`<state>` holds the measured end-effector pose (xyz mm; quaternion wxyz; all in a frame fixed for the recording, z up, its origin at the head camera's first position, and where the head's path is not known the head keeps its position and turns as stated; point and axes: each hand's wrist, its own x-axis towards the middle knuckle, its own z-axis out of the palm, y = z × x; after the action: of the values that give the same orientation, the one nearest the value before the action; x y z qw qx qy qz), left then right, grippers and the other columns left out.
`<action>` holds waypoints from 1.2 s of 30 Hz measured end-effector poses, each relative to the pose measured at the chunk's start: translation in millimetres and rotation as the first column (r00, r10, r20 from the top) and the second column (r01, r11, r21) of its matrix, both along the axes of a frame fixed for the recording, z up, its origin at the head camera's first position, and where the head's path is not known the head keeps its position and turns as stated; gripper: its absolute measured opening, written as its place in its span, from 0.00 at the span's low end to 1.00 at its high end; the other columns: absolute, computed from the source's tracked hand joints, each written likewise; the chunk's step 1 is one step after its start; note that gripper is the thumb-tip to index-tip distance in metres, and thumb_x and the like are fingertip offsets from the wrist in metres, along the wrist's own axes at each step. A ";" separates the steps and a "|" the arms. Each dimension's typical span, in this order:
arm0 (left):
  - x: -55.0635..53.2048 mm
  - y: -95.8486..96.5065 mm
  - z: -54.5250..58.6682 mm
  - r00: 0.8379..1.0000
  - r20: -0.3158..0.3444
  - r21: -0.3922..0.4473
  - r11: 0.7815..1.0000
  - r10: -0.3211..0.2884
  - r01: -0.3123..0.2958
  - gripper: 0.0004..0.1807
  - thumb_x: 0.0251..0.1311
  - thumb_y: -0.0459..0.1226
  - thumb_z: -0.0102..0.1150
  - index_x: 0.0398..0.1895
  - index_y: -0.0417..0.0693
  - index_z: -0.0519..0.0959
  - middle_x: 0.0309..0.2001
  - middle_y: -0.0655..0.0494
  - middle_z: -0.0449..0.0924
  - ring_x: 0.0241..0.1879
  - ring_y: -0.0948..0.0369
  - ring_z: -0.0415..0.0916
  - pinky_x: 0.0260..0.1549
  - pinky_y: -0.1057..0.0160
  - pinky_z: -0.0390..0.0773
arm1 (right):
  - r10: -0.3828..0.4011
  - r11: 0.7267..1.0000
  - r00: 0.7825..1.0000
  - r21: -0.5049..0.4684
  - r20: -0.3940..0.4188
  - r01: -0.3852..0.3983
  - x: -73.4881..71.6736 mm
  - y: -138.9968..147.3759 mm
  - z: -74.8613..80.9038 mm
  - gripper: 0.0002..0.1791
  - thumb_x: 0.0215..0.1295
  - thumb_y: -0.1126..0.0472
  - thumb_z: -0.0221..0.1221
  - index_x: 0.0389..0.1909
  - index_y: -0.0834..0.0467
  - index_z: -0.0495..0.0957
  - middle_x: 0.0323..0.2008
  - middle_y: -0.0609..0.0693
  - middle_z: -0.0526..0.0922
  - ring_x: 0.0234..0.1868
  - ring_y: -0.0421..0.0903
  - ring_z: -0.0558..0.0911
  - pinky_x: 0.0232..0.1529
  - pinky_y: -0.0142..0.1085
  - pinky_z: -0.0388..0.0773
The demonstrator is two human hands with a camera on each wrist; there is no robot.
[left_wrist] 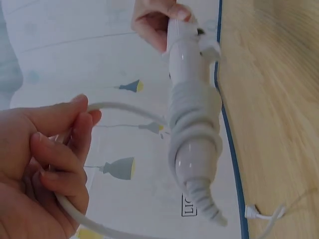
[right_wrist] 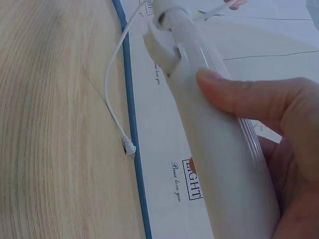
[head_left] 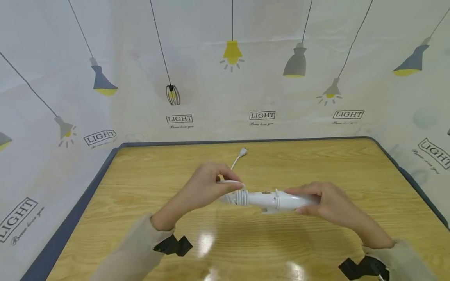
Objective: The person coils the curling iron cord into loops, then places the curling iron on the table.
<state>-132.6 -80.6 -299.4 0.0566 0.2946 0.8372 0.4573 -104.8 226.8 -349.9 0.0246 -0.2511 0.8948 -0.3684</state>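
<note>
A white curling iron is held level above the table, its white cord wound in several turns round the handle. My right hand grips the thick barrel, thumb on the near side in the right wrist view. The lever sticks out beyond the thumb. At the handle end, my left hand pinches a loop of the cord between thumb and fingers. In the left wrist view that loop runs from the fingertips to the coils. The cord's plug lies on the table behind the hands.
The wood-grain table has a dark blue edge strip. Beyond it hangs a pale sheet printed with lamps and lettering. Dark bands with black blocks sit on both sleeves.
</note>
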 end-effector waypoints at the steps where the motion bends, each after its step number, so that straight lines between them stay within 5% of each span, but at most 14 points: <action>1: 3.0 2.2 0.2 1.000 -0.004 -0.001 1.000 0.019 -0.019 0.02 0.54 0.38 0.64 0.29 0.51 0.84 0.28 0.65 0.80 0.20 0.65 0.68 0.17 0.68 0.68 | -0.021 1.000 1.000 0.016 -0.017 0.021 0.0 -1.4 -0.2 0.24 0.45 0.55 0.70 0.49 0.48 0.81 0.42 0.49 0.82 0.33 0.39 0.76 0.28 0.32 0.72; 7: 11.8 11.7 -5.1 0.994 -0.025 0.006 0.994 0.110 -0.110 0.03 0.53 0.38 0.65 0.29 0.49 0.85 0.27 0.64 0.81 0.14 0.68 0.61 0.13 0.69 0.64 | -0.033 0.989 0.987 0.135 -0.157 0.054 -1.2 -11.0 -0.1 0.26 0.40 0.57 0.72 0.47 0.44 0.81 0.41 0.44 0.83 0.35 0.41 0.78 0.30 0.33 0.72; 12: 10.7 14.5 -8.1 0.982 -0.093 0.025 0.986 0.164 -0.162 0.03 0.52 0.37 0.65 0.27 0.47 0.85 0.24 0.62 0.80 0.10 0.71 0.52 0.11 0.71 0.58 | -0.010 0.984 0.986 0.176 -0.165 0.039 -0.5 -16.5 1.5 0.26 0.39 0.55 0.72 0.45 0.41 0.82 0.42 0.41 0.82 0.36 0.40 0.78 0.31 0.33 0.72; 17: 14.8 16.3 -9.6 0.967 -0.214 -0.002 0.990 0.135 -0.138 0.02 0.51 0.37 0.66 0.27 0.48 0.85 0.25 0.64 0.80 0.13 0.71 0.57 0.12 0.71 0.61 | -0.016 0.979 0.981 0.195 -0.194 0.054 -0.5 -22.0 1.5 0.26 0.39 0.56 0.73 0.45 0.42 0.82 0.40 0.42 0.83 0.33 0.38 0.77 0.27 0.31 0.71; 23: 29.4 14.4 -14.8 0.956 -0.273 -0.011 0.993 0.112 -0.119 0.07 0.51 0.35 0.66 0.34 0.43 0.85 0.25 0.62 0.78 0.16 0.70 0.59 0.14 0.71 0.63 | -0.165 0.971 0.942 0.120 -0.293 0.207 -1.7 -24.4 -0.3 0.26 0.37 0.60 0.74 0.45 0.48 0.83 0.40 0.48 0.83 0.34 0.46 0.80 0.28 0.38 0.75; 29: 35.8 8.7 -32.4 0.985 -0.171 0.035 0.999 0.033 -0.028 0.14 0.60 0.34 0.56 0.48 0.42 0.80 0.23 0.62 0.71 0.17 0.70 0.57 0.17 0.71 0.64 | -0.261 0.951 0.870 0.045 -0.419 0.307 -2.0 -24.1 -0.6 0.28 0.33 0.62 0.75 0.43 0.48 0.83 0.40 0.49 0.83 0.33 0.48 0.80 0.24 0.36 0.73; 36: 36.2 15.2 -42.0 0.998 0.044 0.264 0.964 -0.053 0.040 0.15 0.65 0.33 0.50 0.52 0.38 0.77 0.29 0.54 0.74 0.22 0.67 0.62 0.20 0.71 0.65 | -0.233 0.961 0.874 0.034 -0.427 0.273 -0.8 -27.7 -2.0 0.27 0.33 0.61 0.75 0.43 0.48 0.83 0.40 0.47 0.83 0.32 0.45 0.79 0.27 0.36 0.74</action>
<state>-96.5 -65.4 -341.4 0.0487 0.3075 0.7601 0.5703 -105.6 199.1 -351.9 -0.2048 -0.2035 0.9203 -0.2640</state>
